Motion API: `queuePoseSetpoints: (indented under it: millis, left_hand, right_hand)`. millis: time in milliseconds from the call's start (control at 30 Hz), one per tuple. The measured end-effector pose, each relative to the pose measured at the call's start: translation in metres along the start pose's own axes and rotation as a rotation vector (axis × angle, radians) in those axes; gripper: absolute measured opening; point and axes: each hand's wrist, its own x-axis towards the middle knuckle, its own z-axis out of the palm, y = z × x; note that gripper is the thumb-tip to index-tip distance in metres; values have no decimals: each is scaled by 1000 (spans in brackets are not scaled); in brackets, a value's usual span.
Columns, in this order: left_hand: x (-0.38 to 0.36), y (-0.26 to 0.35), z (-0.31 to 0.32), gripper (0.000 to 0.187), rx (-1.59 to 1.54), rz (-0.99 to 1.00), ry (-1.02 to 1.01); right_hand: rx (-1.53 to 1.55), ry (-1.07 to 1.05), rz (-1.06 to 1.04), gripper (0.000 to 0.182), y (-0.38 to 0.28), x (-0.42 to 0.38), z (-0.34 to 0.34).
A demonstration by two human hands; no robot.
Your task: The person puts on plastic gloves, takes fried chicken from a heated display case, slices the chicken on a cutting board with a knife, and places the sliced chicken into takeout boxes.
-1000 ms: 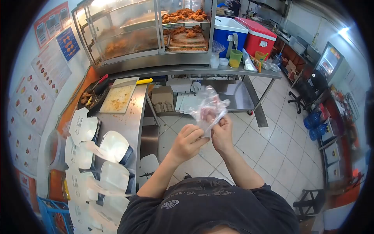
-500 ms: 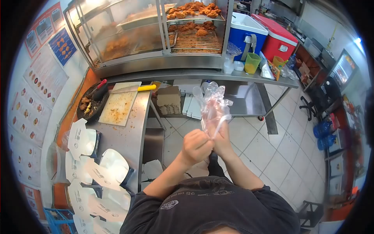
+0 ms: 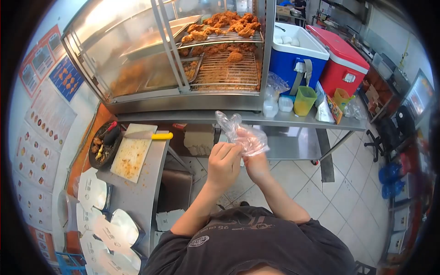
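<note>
A clear plastic glove (image 3: 233,127) covers the fingers and part of the palm of my right hand (image 3: 253,149), held up in front of my body. The fingers inside look loosely curled, blurred by the crinkled plastic. My left hand (image 3: 224,160) is bare and closed beside it, its fingertips pinching the glove near its lower left edge. Empty glove fingers stick up at the upper left. Both hands are above the floor, short of the steel counter (image 3: 197,118).
A cutting board (image 3: 129,158) with a yellow-handled knife (image 3: 161,136), a dark pan (image 3: 101,153) and open boxes (image 3: 123,224) sit at left. Ahead are a display case of fried chicken (image 3: 229,20), a blue cooler (image 3: 293,57) and a red cooler (image 3: 343,50). A person (image 3: 300,7) stands far back.
The camera view has shifted. The glove now sits bunched lower around my right hand, with its fingers tilted left. My left hand has moved up beside the glove and still grips its edge.
</note>
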Motion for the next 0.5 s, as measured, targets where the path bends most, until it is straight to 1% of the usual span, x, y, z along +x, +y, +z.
queuePoseSetpoints:
  millis: [33,67,100,133,200,233,267,300,333,367,400,433,467,500]
  left_hand:
    - [6,-5,0,20,3,0,2]
    - [12,-9,-4,20,45,-6,-153]
    - [20,-9,-6,20,89,-13,-305]
    - [27,-7,-7,20,96,-17,-303]
    - [39,-6,-8,21,117,74,-282]
    - [39,-7,-4,21,125,78,-275]
    - [36,-6,3,19,120,101,-86]
    - [35,-8,9,18,111,121,100]
    - [32,-11,16,18,110,115,96]
    - [27,-16,24,15,91,-22,138]
    - [21,-22,27,13,73,-163,181]
    - [17,-28,28,13,73,-178,180]
    - [15,-35,27,13,48,-133,122]
    - [15,-41,25,12,24,-82,69]
  right_hand:
    - [-662,-62,-308,41,-1,6,-6]
    - [-1322,-127,-616,43,1,11,-11]
    - [-1321,-136,-617,43,2,19,-16]
    - [-1098,-189,-450,47,7,27,-20]
    - [-649,-281,-128,54,18,42,-28]
    - [-393,-326,7,62,19,49,-31]
    - [-394,-335,4,62,18,57,-33]
    - [-90,-354,64,68,11,62,-29]
    - [218,-357,129,75,4,63,-18]
    - [242,-219,194,88,-5,62,-4]
    - [242,-209,203,88,-7,67,-1]
    - [219,-297,189,88,-8,72,0]
    - [195,-390,174,88,-9,77,1]
    - [268,-411,200,86,-9,81,2]
